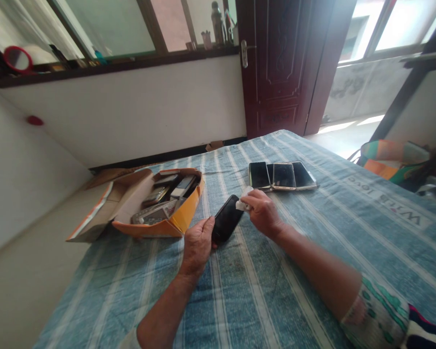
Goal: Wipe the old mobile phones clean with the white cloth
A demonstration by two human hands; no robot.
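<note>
Over the middle of a striped blue cloth (247, 291), the left hand (198, 245) holds a black phone (227, 220) by its near left edge. Its grip is closed, thumb along the edge and fingers underneath, and the phone is tilted, its long side slanting away to the right. The right hand (263, 211) has its grip pinched around a white tissue (241, 205), at the phone's far right corner; how firmly the tissue presses there, I cannot tell. A patterned sleeve (378, 310) covers the right forearm near the elbow.

Just beyond the right hand, more phones lie close together on the cloth: a dark-screened one (259, 174) at the left, a gold-rimmed one (284, 175) in the middle, a wider one (305, 174) at the right. Part of another dark shape shows between the first two.

To the left of the left hand stands an orange box (192, 211), its flaps folded outward, with several phones and a clear case (156, 213) inside. The left flap reaches past the cloth's edge.

Farther back are a white wall (160, 102), a dark red door (269, 97) and a sill (131, 63) with a red-rimmed mirror (18, 59) and a bottle (217, 22). At the right, beyond the cloth, sits a bright orange and green bag (392, 160).
</note>
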